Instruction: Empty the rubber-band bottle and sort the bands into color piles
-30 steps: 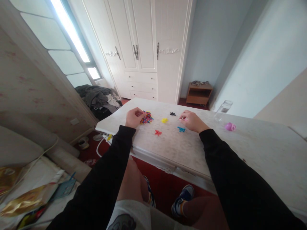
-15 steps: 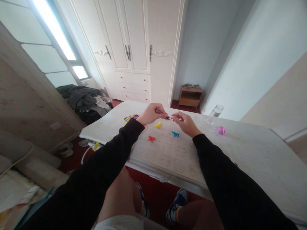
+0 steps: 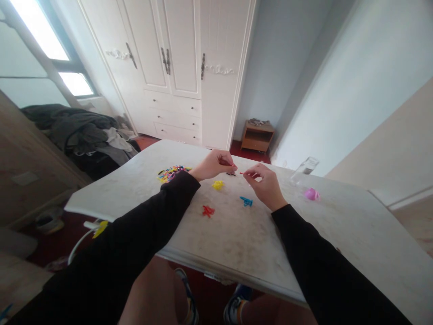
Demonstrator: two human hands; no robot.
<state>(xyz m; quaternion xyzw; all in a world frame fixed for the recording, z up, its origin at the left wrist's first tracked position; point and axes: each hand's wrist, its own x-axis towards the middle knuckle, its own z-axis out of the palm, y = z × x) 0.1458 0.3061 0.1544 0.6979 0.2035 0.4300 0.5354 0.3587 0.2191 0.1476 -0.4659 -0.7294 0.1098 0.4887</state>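
Note:
My left hand (image 3: 219, 164) is closed in a pinch over the table, with a small red piece between its fingertips. Opposite it, my right hand (image 3: 264, 181) pinches a thin red piece (image 3: 241, 173) that points towards the left hand; a gap parts the two hands. Small black pieces (image 3: 231, 174) lie just under the left fingertips. Nearer me are little heaps sorted by colour: yellow pieces (image 3: 218, 185), blue pieces (image 3: 246, 201) and red pieces (image 3: 208, 211). A mixed, many-coloured pile (image 3: 172, 172) lies left of my left wrist. The pieces' kind is too small to tell.
On the right of the white table (image 3: 237, 239) are a clear glass jar (image 3: 306, 168) and a pink-purple round thing (image 3: 311, 194). A white wardrobe (image 3: 176, 108) and a small brown cabinet (image 3: 257, 135) stand beyond. Dark clothes (image 3: 74, 131) are heaped at the left.
My hands have moved a little apart, and the red piece at the right fingertips shows more plainly. The camera view has shifted, revealing more of the mixed pile.

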